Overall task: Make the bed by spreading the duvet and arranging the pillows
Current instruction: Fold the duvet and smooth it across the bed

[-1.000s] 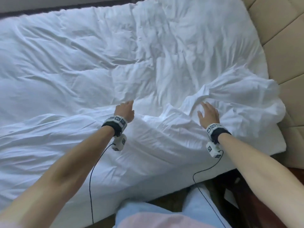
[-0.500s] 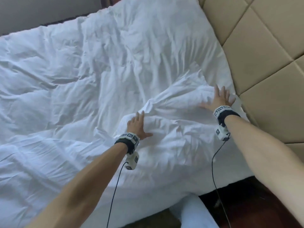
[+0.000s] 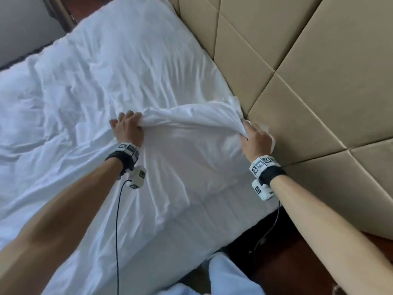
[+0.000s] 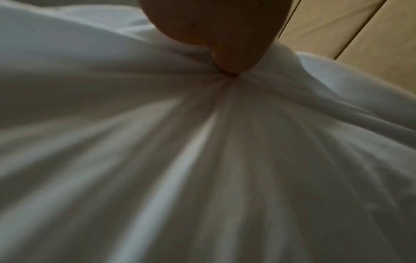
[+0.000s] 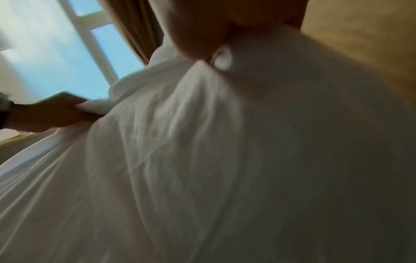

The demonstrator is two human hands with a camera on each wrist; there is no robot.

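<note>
Both hands now gripping duvet (image 3: 191, 116) edge: left hand (image 3: 128, 129), right hand (image 3: 256, 138).

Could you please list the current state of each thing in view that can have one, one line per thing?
duvet: rumpled, its top edge bunched and lifted near the headboard, not yet spread flat.
left hand: fingers curled, gripping the duvet's edge.
right hand: gripping the duvet's corner beside the headboard.
headboard: upright, padded panels, uncovered.
pillows: none visible.
</note>
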